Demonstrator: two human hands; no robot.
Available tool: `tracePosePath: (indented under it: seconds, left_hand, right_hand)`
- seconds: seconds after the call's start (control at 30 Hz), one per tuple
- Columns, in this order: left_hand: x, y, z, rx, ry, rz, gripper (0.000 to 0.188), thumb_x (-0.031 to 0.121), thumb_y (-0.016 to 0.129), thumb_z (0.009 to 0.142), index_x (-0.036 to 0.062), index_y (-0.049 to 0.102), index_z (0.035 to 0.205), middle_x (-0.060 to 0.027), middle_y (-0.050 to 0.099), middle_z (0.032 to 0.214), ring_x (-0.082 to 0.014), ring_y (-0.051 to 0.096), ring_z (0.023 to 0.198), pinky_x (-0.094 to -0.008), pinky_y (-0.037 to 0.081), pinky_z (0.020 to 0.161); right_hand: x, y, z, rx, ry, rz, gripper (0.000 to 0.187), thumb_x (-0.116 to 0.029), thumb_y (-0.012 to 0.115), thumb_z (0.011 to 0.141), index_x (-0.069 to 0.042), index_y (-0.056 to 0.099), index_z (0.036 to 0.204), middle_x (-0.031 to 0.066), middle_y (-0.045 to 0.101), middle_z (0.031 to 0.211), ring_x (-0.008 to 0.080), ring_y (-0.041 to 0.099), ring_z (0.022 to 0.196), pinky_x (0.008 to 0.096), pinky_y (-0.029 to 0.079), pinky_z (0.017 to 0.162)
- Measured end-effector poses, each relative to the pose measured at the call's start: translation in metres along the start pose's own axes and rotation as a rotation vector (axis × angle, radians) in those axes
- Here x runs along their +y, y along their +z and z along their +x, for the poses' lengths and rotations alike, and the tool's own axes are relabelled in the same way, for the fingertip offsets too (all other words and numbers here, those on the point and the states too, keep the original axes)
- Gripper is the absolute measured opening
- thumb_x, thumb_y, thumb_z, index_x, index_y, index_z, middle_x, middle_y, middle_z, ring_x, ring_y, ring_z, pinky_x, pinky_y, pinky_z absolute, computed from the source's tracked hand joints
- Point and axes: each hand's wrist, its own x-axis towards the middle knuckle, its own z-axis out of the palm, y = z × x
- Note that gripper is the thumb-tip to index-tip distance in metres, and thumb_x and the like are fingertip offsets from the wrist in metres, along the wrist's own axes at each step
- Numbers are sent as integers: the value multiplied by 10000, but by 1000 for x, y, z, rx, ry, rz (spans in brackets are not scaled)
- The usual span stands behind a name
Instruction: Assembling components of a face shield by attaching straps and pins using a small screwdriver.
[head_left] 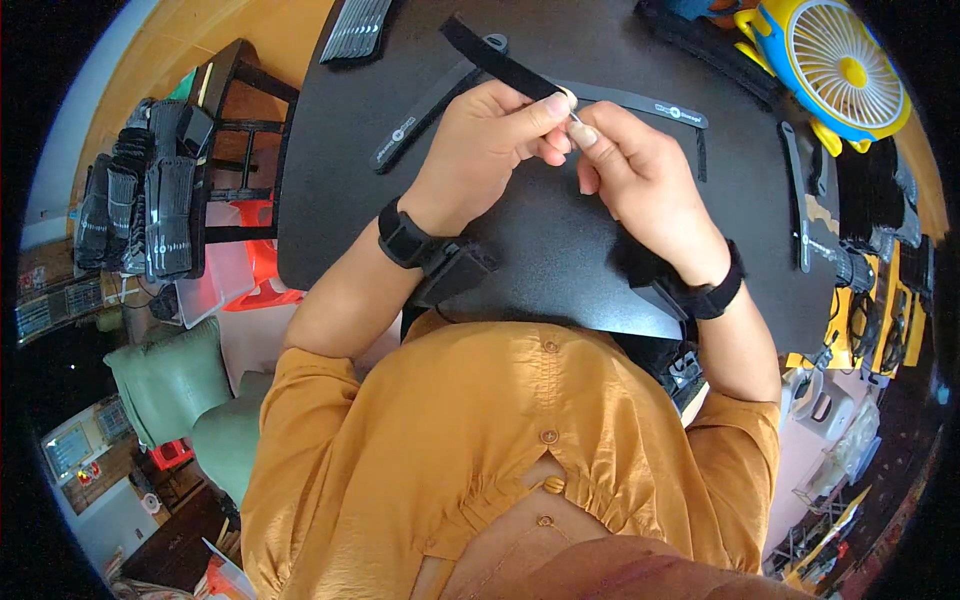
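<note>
My left hand point(490, 140) pinches one end of a black fabric strap point(495, 58) that runs up and to the left over the black table point(560, 250). My right hand point(640, 170) meets it fingertip to fingertip and grips a small thin pale piece point(574, 116) at the strap's end; what that piece is I cannot tell. Both wrists carry black bands with dark blocks on them. Under the hands lies a long flat black strip point(640, 100).
A yellow and blue desk fan point(835, 65) stands at the back right. More black straps point(800, 200) lie along the right edge, a ribbed dark item point(355, 30) at the back left. A rack of black straps point(150, 200) stands left of the table.
</note>
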Motion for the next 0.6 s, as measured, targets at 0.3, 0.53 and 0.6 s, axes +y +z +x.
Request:
tracePosePath:
  seconds: [0.3,0.53,0.6]
  left_hand:
    - [5,2,-3,-65,-38,-143,192,162,566,975,-2,664,956,-59,658,788,-113,596,686,-228,478,647]
    - [1,5,-5,-21,118,27,192,171,594,954,-4,669,974,-47,661,796,-94,620,693,-215,509,656]
    - [0,6,-5,-17,146,77,182,161,595,952,-3,667,985,-47,662,794,-93,621,689,-214,509,652]
  right_hand:
    - [0,-4,1,138,61,387,145,-196,646,937,-51,654,932,-20,621,751,13,474,500,176,350,428]
    - [-4,7,1,226,94,382,142,-164,675,913,-42,681,986,-18,634,782,10,489,512,161,369,442]
    - [-2,8,1,236,93,402,150,-165,672,915,-38,684,994,-22,632,760,11,492,505,165,375,442]
